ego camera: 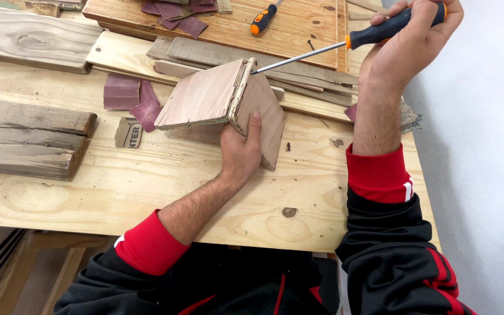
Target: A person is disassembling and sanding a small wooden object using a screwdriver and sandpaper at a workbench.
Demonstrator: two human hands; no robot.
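At the far left of your workbench (147, 192) lie weathered grey planks (27, 137), stacked flat and well apart from your hands. Just right of them sit a block wrapped in maroon sandpaper (121, 91) and loose maroon sandpaper scraps (147, 112), with a small printed paper offcut (128, 132) lying beside them on the pale wood.

Next comes the piece you are working on: a wooden roof-shaped assembly (223, 99), two thin boards joined at a ridge, held up off the bench and tilted. Your left hand (239, 153) grips it from below, thumb pressed up against the edge of the right-hand panel, fingers hidden behind the wood, so the hand is clamped on the piece.

Behind it, further up the bench, lie long wooden strips (217, 53), and a second orange-and-black screwdriver (263, 19) rests on a board (298, 29) near more sandpaper pieces.

To the right, your right hand (406, 49) is raised and closed tight around the black-and-orange handle of a screwdriver (345, 44). Its steel shaft slants down to the left, and the tip meets the ridge of the assembly near its top corner. Your hands are well apart, joined only through tool and workpiece
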